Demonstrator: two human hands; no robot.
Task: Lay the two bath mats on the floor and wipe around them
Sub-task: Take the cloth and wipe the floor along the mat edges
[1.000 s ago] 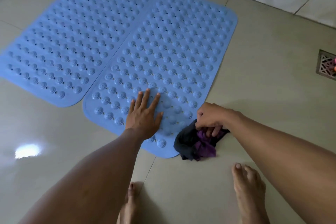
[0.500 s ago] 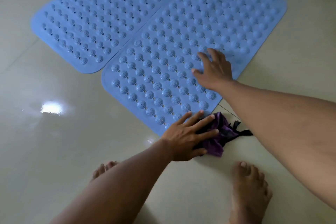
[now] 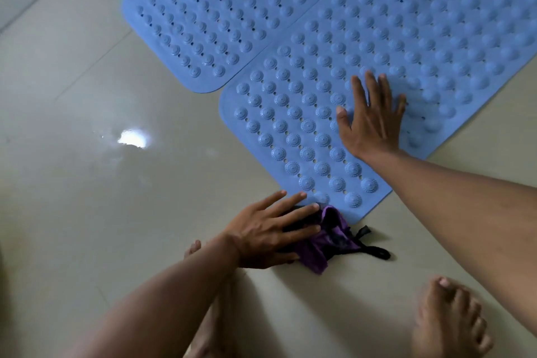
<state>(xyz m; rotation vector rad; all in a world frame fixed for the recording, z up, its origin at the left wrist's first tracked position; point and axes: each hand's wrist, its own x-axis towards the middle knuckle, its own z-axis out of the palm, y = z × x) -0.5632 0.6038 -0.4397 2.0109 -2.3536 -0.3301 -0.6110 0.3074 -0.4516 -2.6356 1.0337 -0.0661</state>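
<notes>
Two blue studded bath mats lie flat side by side on the tiled floor: the left mat [image 3: 220, 17] and the right mat [image 3: 406, 46]. My right hand [image 3: 372, 122] rests flat on the right mat, fingers spread, holding nothing. A crumpled purple and black cloth [image 3: 325, 237] lies on the floor at the near corner of the right mat. My left hand [image 3: 270, 232] presses flat on the cloth's left part, fingers extended, fingertips touching the mat's edge.
Glossy beige floor tiles [image 3: 87, 183] show a bright light reflection [image 3: 133, 138] to the left. My bare feet stand close by: the right foot [image 3: 447, 320] at the bottom right, left toes [image 3: 193, 248] behind my left forearm.
The hands swapped roles: one second ago the right hand held the cloth and the left lay on the mat. Since half a second ago, the view shifted left and closer; the hands barely moved.
</notes>
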